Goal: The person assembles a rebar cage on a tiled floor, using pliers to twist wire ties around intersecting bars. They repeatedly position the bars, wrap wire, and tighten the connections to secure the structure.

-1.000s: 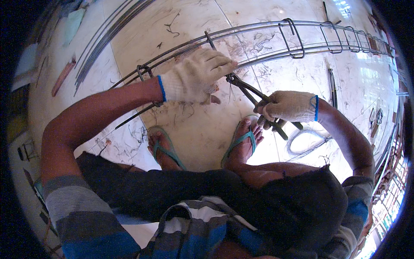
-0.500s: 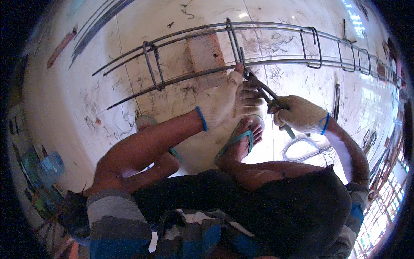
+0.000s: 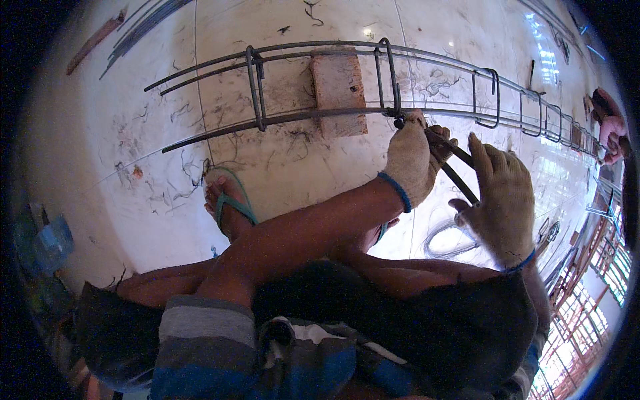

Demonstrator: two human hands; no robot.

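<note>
A long cage of dark steel rods (image 3: pixel 220 135) with square stirrups (image 3: pixel 378 77) lies across the floor in front of me. My left hand (image 3: pixel 408 160), in a cream knitted glove with a blue cuff, is closed round the head end of a pair of pincers (image 3: pixel 461 185), just beneath the lower rod at a stirrup corner. The glove hides the jaws. Both pincer handles slant down to the right, out of the left hand. Beside their ends is my right hand (image 3: pixel 503 203), gloved alike, fingers apart and holding nothing.
A reddish brick (image 3: pixel 340 87) sits under the cage. A coil of thin wire (image 3: pixel 443 240) lies beyond my right knee. Loose rods (image 3: pixel 143 33) are at the far left. Wire scraps litter the tiles. Another person's hand (image 3: pixel 612 130) is at the cage's far right end.
My right hand has let go of the pincers and opened, moving down and right. My left hand has moved right and now grips the pincers. Another person's hand has come into view at right.
</note>
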